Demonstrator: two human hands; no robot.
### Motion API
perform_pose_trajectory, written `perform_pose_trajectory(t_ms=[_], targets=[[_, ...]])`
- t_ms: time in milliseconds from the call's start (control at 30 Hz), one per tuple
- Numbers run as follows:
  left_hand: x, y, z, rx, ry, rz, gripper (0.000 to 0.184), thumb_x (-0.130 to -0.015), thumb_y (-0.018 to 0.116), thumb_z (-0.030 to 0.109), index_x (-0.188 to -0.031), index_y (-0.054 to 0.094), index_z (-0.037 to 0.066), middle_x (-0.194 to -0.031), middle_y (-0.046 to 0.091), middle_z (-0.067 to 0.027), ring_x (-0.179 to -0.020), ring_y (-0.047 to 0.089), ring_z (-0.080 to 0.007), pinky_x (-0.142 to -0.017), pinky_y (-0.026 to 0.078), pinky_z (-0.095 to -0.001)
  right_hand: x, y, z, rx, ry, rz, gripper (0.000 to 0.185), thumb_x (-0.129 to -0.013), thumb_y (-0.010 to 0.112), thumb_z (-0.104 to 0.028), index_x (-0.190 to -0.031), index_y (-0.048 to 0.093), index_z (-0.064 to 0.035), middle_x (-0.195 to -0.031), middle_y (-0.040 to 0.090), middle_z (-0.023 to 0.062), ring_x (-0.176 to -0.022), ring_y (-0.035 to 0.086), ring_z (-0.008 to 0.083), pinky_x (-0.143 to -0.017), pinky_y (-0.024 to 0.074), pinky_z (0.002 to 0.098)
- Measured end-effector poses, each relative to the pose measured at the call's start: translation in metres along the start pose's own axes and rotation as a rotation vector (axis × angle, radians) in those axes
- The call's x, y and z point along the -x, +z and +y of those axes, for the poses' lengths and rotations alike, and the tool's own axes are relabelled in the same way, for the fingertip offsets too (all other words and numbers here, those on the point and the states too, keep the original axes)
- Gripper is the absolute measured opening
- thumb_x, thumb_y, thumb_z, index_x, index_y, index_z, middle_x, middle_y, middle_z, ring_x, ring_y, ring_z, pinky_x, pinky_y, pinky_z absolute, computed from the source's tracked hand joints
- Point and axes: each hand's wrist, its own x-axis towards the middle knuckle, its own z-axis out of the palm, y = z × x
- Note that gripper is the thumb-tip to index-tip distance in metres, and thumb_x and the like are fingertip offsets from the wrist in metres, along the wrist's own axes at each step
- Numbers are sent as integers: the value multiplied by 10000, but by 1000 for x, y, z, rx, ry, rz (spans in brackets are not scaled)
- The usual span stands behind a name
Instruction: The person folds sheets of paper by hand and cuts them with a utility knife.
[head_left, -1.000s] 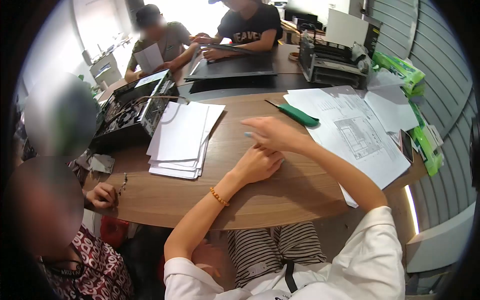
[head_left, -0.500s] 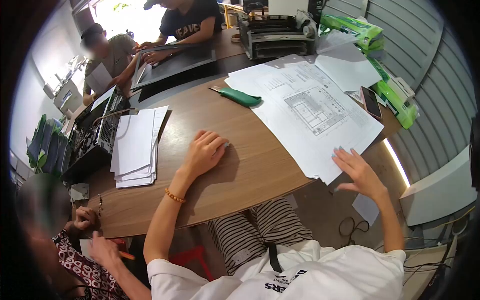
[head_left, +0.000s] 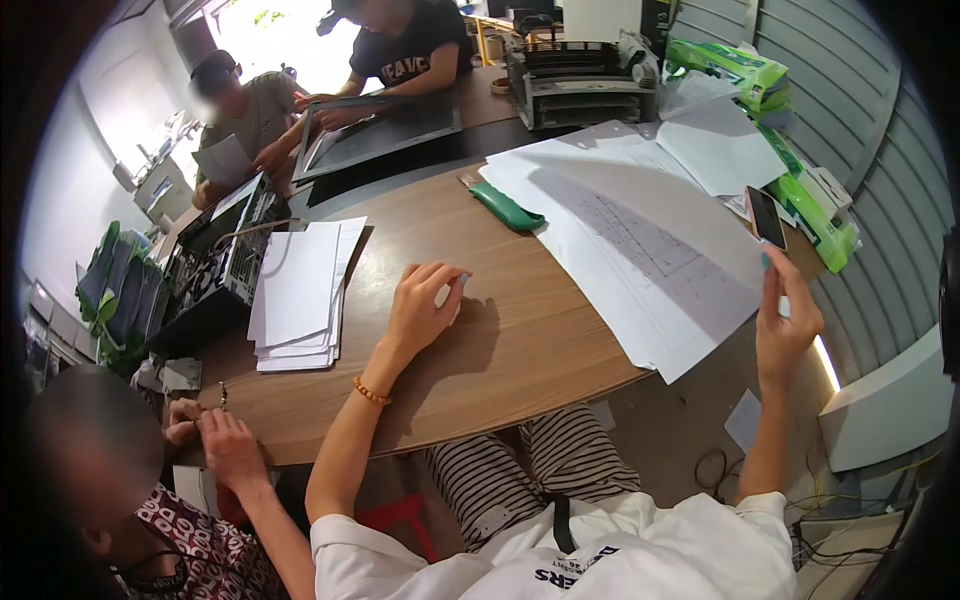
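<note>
A stack of large printed sheets [head_left: 610,300] lies on the wooden table, with drawings on it. My right hand [head_left: 790,315] pinches the near right corner of the top sheet [head_left: 715,235]. That sheet is raised and bowed, and its printed drawing shows faintly through the shaded part. Over the table's middle is my left hand [head_left: 425,308], its fingers curled and the thumb tip close to the index finger, with nothing visible in it. A green-handled utility knife [head_left: 506,207] lies at the stack's left edge. Beyond my right hand, a phone [head_left: 767,217] rests beside the papers.
White papers [head_left: 297,300] lie to the left, beside an opened black electronic unit [head_left: 225,255]. A person's hands [head_left: 232,445] are at the left table edge. Two people handle a dark framed panel [head_left: 385,135] across the table. Green packages [head_left: 815,215] line the right side.
My right hand has moved up and right and taken the top sheet's corner, lifting it. My left hand has risen slightly, drawing thumb and index finger together. The view has shifted a little.
</note>
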Motion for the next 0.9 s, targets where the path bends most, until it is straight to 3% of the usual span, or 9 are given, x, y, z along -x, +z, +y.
perform_pose_trajectory(t_ms=[100, 200, 300, 433, 467, 600, 667, 767, 900], targets=[[0, -4, -7, 65, -167, -2, 111, -831, 588, 58, -918, 656, 38, -846, 659, -67, -779, 607, -203, -755, 437, -318, -11, 4, -27, -19, -281, 87, 183, -832, 563, 2, -1004, 624, 15, -907, 660, 113, -757, 651, 255, -647, 507, 321], [-3, -16, -21, 501, -575, -20, 317, -924, 505, 277, -1035, 641, 12, -945, 666, -109, -862, 621, -215, -809, 449, -323, -12, 16, -64, -132, -586, -35, 192, -748, 589, 20, -935, 632, 28, -884, 644, 136, -759, 649, 243, -650, 531, 326], [-5, -35, -35, 1079, -803, -8, 808, -872, 350, 646, -1220, 484, -71, -1114, 599, -192, -1007, 591, -231, -863, 447, -349, 2, 32, -98, -287, -787, -190, 140, -754, 600, -41, -879, 654, -11, -847, 644, 98, -750, 643, 201, -667, 531, 305], [-2, -45, -52, 912, -921, 261, 712, -900, 395, 556, -1331, 375, -10, -1264, 480, -214, -1117, 512, -245, -949, 394, -346, 32, 31, -124, -419, -965, -311, 189, -809, 537, -135, -901, 672, -38, -855, 664, 93, -760, 653, 208, -684, 522, 324], [8, -41, -87, 920, -868, 231, 683, -885, 498, 476, -1318, 376, -37, -1271, 463, -233, -1186, 448, -267, -989, 353, -347, 35, 28, -128, -455, -997, -339, 196, -811, 534, -141, -902, 673, -37, -853, 664, 94, -753, 654, 209, -679, 522, 323], [12, -45, -67, -65, -685, 283, 577, -836, 618, 335, -1275, 456, -3, -1242, 475, -279, -1240, 396, -321, -1030, 309, -358, 39, 7, -137, -562, -984, -414, 194, -801, 551, -136, -906, 672, -27, -848, 666, 96, -742, 658, 212, -665, 523, 318], [3, -60, -41, -604, -403, -1, 458, -788, 678, 267, -1194, 573, 81, -1286, 453, -256, -1249, 392, -317, -1034, 309, -370, 34, -2, -135, -583, -1062, -544, 194, -785, 572, -135, -902, 673, -16, -859, 671, 103, -745, 662, 207, -661, 524, 312], [-12, -53, -19, 439, -205, -57, 179, -783, 674, 97, -956, 702, 62, -954, 683, -108, -881, 645, -188, -812, 490, -298, 17, -14, -137, -650, -1005, -648, 178, -761, 618, -143, -888, 663, -26, -789, 660, 80, -705, 658, 193, -624, 532, 298], [-9, -31, 9, 802, -104, -493, 224, -866, 587, 193, -1034, 680, 77, -958, 686, -85, -786, 627, -135, -714, 492, -256, -3, -19, -136, -749, -955, -781, 148, -751, 641, -127, -869, 677, -45, -773, 674, 70, -666, 660, 153, -577, 545, 263]])
